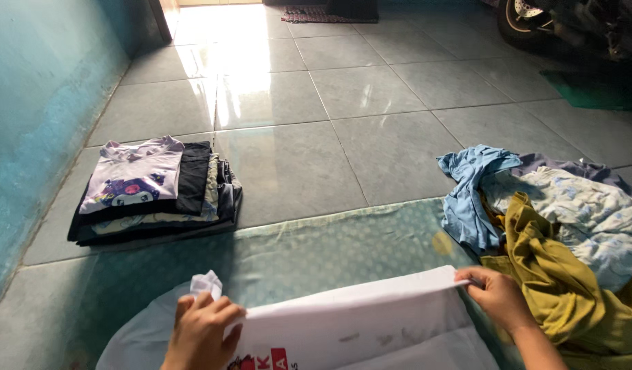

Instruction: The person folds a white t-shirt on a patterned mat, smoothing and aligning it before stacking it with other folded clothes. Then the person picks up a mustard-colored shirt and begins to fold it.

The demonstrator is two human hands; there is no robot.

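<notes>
Both hands pinch a white shirt: left hand (201, 330) closed on its near-left fold, right hand (497, 296) closed on the right corner, holding it over a green mat (329, 247) on the floor. Folding looks midway; the next fold needs even edges. Folded stack (155, 188) lies left, unfolded heap (555, 219) right.

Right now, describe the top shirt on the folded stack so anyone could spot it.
Start at the teal wall on the left; beside it on the tiled floor sits a folded stack. The top shirt is pale lilac with a cartoon print, the only light piece over the black garments beneath.
</notes>
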